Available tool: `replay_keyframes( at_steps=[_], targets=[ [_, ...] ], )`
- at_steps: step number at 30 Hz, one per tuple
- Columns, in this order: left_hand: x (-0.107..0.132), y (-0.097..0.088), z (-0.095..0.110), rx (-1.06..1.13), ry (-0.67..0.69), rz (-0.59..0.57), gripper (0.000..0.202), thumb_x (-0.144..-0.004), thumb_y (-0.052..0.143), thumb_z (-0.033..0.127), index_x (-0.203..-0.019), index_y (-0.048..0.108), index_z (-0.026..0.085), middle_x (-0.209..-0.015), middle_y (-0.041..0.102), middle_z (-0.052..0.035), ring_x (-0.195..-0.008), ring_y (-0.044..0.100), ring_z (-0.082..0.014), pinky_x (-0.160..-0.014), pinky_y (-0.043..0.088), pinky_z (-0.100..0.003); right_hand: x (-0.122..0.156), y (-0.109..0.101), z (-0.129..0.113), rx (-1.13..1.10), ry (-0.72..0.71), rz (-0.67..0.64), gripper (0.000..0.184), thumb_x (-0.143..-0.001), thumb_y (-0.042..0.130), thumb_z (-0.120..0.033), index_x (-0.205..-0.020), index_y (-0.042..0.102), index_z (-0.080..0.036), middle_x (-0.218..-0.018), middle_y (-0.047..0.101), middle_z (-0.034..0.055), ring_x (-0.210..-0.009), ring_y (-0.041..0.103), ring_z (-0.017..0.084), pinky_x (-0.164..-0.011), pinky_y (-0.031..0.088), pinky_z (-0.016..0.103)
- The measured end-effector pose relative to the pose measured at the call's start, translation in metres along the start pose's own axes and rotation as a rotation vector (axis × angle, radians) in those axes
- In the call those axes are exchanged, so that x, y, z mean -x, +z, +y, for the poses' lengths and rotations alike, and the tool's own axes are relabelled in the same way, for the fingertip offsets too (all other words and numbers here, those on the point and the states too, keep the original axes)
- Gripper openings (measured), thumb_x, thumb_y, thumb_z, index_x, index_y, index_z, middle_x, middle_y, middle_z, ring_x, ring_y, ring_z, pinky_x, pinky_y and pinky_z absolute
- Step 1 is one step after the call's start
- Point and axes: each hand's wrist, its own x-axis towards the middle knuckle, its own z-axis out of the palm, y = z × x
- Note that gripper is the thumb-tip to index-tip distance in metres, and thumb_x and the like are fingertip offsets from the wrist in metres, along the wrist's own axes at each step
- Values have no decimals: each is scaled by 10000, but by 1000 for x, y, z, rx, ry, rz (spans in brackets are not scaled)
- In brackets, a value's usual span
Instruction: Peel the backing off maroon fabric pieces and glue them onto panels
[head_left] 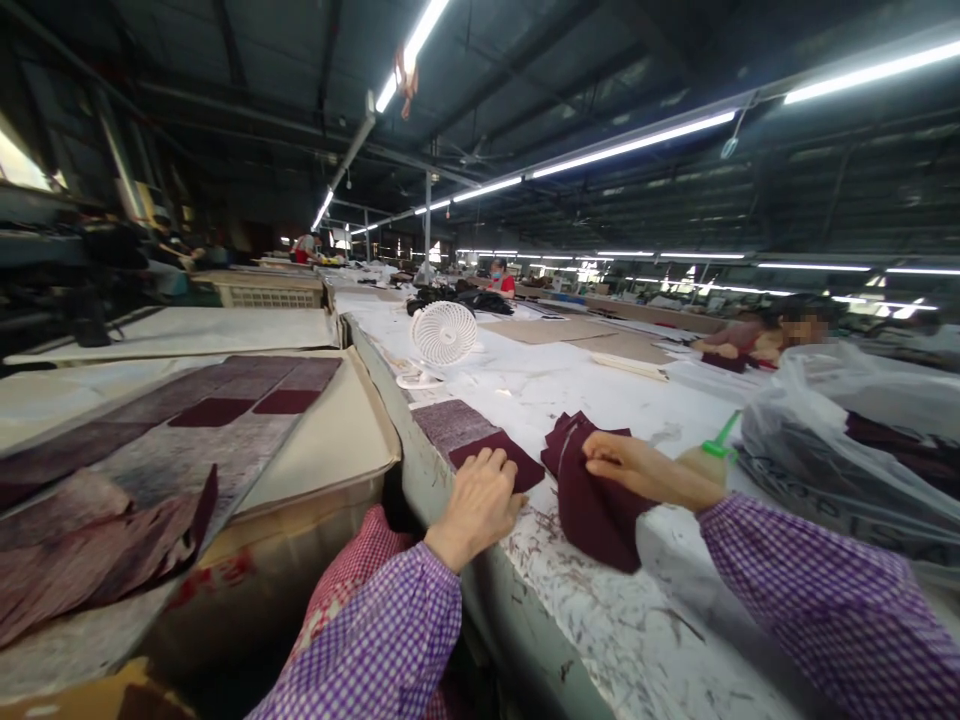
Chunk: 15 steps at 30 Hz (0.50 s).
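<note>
The left hand [478, 505], just below the middle of the frame, lay palm down with its fingers bent and a little spread and its thumb apart, resting on a flat maroon piece [531, 468]; that piece overlapped a grey-mottled piece [452, 422] reaching up and left from it. The right hand [637, 468], right of centre, was narrowed to a pinch, thumb against fingertips, holding a folded maroon bundle [600, 520]; the bundle hung in loose folds just right of the flat piece, its lower end over the white table [525, 385], where dark thread scraps were scattered; a green tool [721, 438] stuck out beyond the right wrist, though I cannot tell whether the hand held it.

A white fan [444, 333] stood above the hands, near the centre; a clear plastic bag [795, 440] with dark cloth inside filled the right edge; on the pale surface [352, 430] at the left lay a mottled sheet [251, 455] bearing two maroon rectangles [211, 412], with crumpled cloth [97, 560] at the lower left; a co-worker [739, 340] leaned over the table at the right, and another person in red [507, 286] was farther back, above the centre.
</note>
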Motion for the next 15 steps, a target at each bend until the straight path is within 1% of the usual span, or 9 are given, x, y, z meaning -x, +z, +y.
replay_keyframes(
  at_steps=[2, 3, 5, 6, 8, 10, 12, 13, 15],
  targets=[
    [-3, 1, 4, -9, 7, -14, 180, -830, 532, 289, -908, 592, 138, -977, 578, -104, -965, 507, -267, -824, 421, -400, -3, -10, 27, 54, 114, 121, 147, -860, 465, -325, -871, 514, -186, -774, 621, 25, -693, 573, 158, -629, 450, 280],
    [-5, 2, 6, -13, 14, -14, 150, -832, 510, 241, -885, 600, 133, -968, 584, -110, -959, 513, -269, -817, 422, -399, -5, -13, 39, 115, 178, 171, 133, -847, 477, -312, -868, 526, -190, -774, 638, 30, -701, 590, 165, -642, 458, 286],
    [-7, 5, 6, 16, -4, 1, 143, -810, 471, 140, -835, 611, 129, -944, 601, -115, -942, 529, -266, -792, 422, -382, -7, -15, 59, 249, 269, 238, 123, -829, 486, -281, -876, 559, -194, -802, 662, 45, -734, 614, 185, -682, 469, 310],
    [-8, 7, 5, 84, -53, 25, 153, -790, 467, 106, -807, 617, 134, -925, 612, -110, -925, 541, -258, -779, 419, -365, -7, -14, 66, 301, 295, 259, 138, -822, 489, -268, -896, 577, -192, -846, 669, 61, -764, 620, 198, -707, 471, 329],
    [-9, 10, -3, 298, -220, 102, 154, -755, 485, 85, -752, 624, 150, -854, 634, -88, -861, 567, -232, -752, 409, -331, -9, -9, 69, 392, 300, 307, 204, -817, 487, -242, -973, 601, -178, -994, 653, 106, -858, 614, 234, -766, 465, 379],
    [-11, 11, -13, 498, -381, 186, 141, -739, 507, 99, -716, 629, 165, -757, 641, -58, -762, 582, -202, -716, 399, -307, -12, -3, 59, 473, 230, 369, 261, -831, 467, -222, -1048, 601, -166, -1116, 612, 128, -957, 584, 258, -828, 446, 415],
    [-14, 11, -23, 605, -454, 238, 140, -729, 513, 104, -693, 630, 171, -666, 626, -31, -671, 574, -180, -673, 388, -290, -19, 3, 38, 494, 70, 375, 266, -866, 426, -212, -1053, 611, -173, -1106, 620, 105, -998, 562, 244, -877, 427, 404],
    [-15, 11, -26, 639, -464, 254, 138, -720, 517, 101, -679, 629, 173, -627, 613, -18, -638, 564, -170, -656, 381, -282, -26, 8, 26, 459, -34, 330, 263, -887, 405, -216, -1032, 622, -182, -1061, 640, 85, -996, 560, 224, -894, 422, 379],
    [-17, 11, -30, 744, -487, 294, 130, -685, 539, 85, -627, 615, 174, -564, 582, 7, -590, 536, -151, -639, 370, -266, -42, 19, 0, 387, -222, 177, 285, -917, 376, -228, -936, 658, -187, -979, 663, 61, -937, 576, 191, -877, 431, 335]
  ],
)
